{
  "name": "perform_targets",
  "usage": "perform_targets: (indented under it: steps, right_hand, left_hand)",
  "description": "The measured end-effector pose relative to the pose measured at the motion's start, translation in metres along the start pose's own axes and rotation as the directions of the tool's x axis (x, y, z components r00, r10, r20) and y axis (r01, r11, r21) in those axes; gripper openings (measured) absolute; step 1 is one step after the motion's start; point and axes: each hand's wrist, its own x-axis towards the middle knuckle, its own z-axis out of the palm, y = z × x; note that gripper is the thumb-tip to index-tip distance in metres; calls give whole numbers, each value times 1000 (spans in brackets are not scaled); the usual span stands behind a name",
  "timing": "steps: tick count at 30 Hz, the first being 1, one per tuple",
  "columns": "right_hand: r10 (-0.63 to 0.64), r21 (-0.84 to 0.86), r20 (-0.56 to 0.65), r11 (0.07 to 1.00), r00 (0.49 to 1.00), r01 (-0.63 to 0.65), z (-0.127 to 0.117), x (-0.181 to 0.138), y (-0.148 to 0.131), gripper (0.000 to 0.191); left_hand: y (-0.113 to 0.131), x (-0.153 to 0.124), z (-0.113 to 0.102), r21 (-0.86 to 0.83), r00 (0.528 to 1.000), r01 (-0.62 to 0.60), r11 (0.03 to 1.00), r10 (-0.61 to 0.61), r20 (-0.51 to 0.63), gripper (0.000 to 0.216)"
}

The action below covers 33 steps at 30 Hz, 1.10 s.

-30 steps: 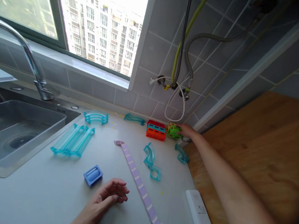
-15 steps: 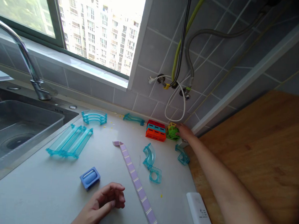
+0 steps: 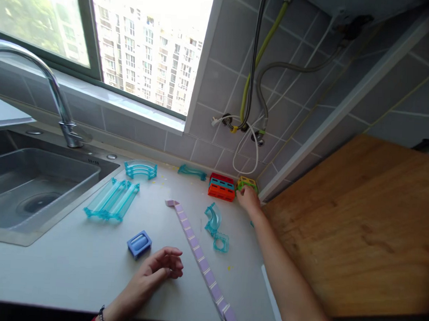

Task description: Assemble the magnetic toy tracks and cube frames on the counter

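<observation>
At the back right of the counter, my right hand (image 3: 248, 199) has its fingers closed on a green plastic block (image 3: 239, 186), partly hidden by the hand. A yellow openwork block (image 3: 247, 180) lies just behind it. Directly left stand red, blue and orange slotted blocks (image 3: 221, 187) in rows, side by side. My left hand (image 3: 162, 266) rests over the front of the counter, fingers loosely curled and apart from the thumb, with nothing in it. Nearest to it are a blue-violet rectangular piece (image 3: 139, 243) and a long lilac segmented strip (image 3: 197, 254).
Clear teal track pieces lie about: straight ones (image 3: 112, 200), curved ones (image 3: 140, 169), a wavy one (image 3: 192, 171), and a bend (image 3: 213, 218) beside a square with a hole (image 3: 221, 242). A sink (image 3: 35, 236) is at left, a wooden panel (image 3: 341, 226) at right.
My right hand has shifted left and toward me, now in front of the green block. The view has turned a little, and my right forearm now covers most of the right-hand teal piece.
</observation>
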Motion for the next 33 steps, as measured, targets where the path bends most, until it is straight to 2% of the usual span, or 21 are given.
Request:
perform_targets:
  steps: [3, 5, 8, 11, 14, 19, 22, 28, 33]
  right_hand:
    - [-23, 71, 140, 997, 990, 14, 14, -35, -28, 40]
    - [-30, 98, 196, 995, 980, 11, 23, -56, -45, 52]
    - [-7, 107, 232, 994, 973, -19, 29, -78, -65, 72]
    - [29, 97, 254, 994, 967, -56, 28, -83, -76, 78]
    - [65, 75, 285, 993, 956, -90, 27, -79, -83, 74]
    - [90, 14, 359, 995, 929, -102, 32, -67, -91, 46]
    - [102, -22, 380, 995, 919, -101, 36, -59, -93, 36]
    - [117, -83, 403, 992, 908, -91, 39, -46, -94, 29]
    - [43, -104, 407, 995, 913, 0, 39, -38, -97, 30]
  left_hand:
    - [0, 0, 1, -2, 1000, -14, 1000, 14, 24, 31]
    - [-1, 1, 1, 0, 999, -25, 1000, 25, 38, 32]
    - [-2, 1, 2, -1, 998, -44, 999, 44, 41, 33]
    - [-1, 0, 5, -12, 997, -67, 998, 67, 28, 34]
    - [0, -2, 7, -21, 997, -74, 997, 75, 16, 35]
    - [-2, -3, 8, -25, 997, -79, 997, 79, -8, 36]
    - [-4, -2, 7, -36, 997, -77, 996, 77, -7, 36]
    - [-5, 0, 5, -82, 998, -60, 995, 59, -13, 39]
    - [-3, 2, 6, -161, 999, -42, 986, 43, 0, 39]
